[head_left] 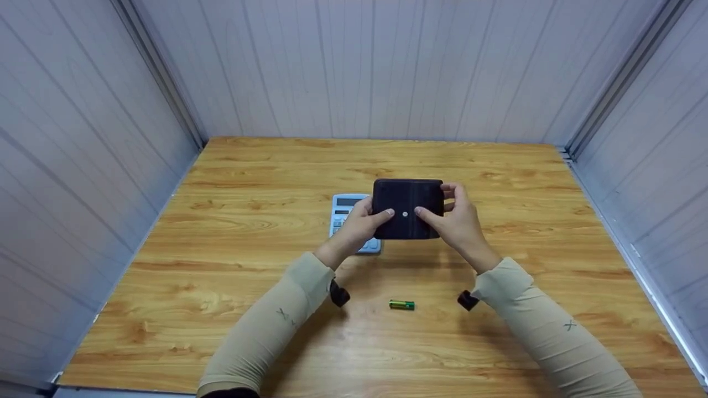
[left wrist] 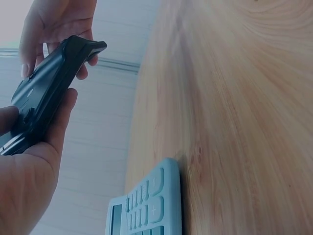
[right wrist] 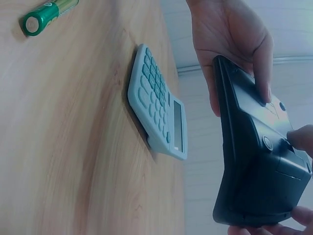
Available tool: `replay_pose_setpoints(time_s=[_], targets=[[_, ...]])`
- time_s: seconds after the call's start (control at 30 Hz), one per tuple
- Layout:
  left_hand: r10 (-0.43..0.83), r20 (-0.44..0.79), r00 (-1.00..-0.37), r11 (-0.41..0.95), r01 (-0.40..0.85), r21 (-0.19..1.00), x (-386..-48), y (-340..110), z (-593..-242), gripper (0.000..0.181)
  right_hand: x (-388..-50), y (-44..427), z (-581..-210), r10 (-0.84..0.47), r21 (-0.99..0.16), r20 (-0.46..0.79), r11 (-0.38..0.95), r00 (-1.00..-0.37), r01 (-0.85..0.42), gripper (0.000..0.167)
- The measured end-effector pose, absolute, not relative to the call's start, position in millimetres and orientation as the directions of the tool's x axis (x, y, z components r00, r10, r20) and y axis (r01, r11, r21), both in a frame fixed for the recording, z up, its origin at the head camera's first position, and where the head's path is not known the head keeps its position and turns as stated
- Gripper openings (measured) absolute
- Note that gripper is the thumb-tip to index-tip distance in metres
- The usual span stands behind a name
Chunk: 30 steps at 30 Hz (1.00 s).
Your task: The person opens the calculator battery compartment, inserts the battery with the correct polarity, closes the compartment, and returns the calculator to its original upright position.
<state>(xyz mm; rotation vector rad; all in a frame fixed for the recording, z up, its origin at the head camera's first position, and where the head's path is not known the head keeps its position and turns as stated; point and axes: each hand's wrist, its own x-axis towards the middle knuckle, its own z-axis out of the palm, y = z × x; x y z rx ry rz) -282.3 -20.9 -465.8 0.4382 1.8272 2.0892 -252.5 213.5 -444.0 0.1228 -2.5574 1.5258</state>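
A black flat device (head_left: 408, 194) with rounded corners is up off the table, held between both hands. My left hand (head_left: 360, 224) grips its left side, thumb on the face turned toward me. On the opposite side my right hand (head_left: 460, 222) holds the edge, its thumb also pressed on that face. In the right wrist view the device (right wrist: 252, 169) shows a thicker end, round feet and panel lines; its other face is hidden. A light blue calculator (head_left: 344, 202) lies behind and below my left hand, partly covered by it.
A green battery (head_left: 401, 304) lies on the wooden table (head_left: 249, 182) nearer to me, between the forearms. Dark wrist camera mounts (head_left: 468, 300) hang under the sleeves. Pale panel walls (head_left: 354, 72) enclose the table at the back and both sides.
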Motion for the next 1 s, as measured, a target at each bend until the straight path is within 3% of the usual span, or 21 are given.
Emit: replay_pose_setpoints(time_s=[0.63, 1.0], targets=[[0.471, 0.021, -0.882, -0.16, -0.062, 0.985, -279.9, -18.8, -467.6, 0.042, -252.7, 217.2, -444.7, 0.011, -0.882, 0.111, 0.462, -0.994, -0.093, 0.067], [0.451, 0.02, -0.892, -0.183, -0.071, 0.981, -281.4, -22.9, -468.1, 0.04, -253.8, 227.4, -442.3, -0.076, -0.92, 0.063, 0.383, -0.995, -0.088, 0.063]])
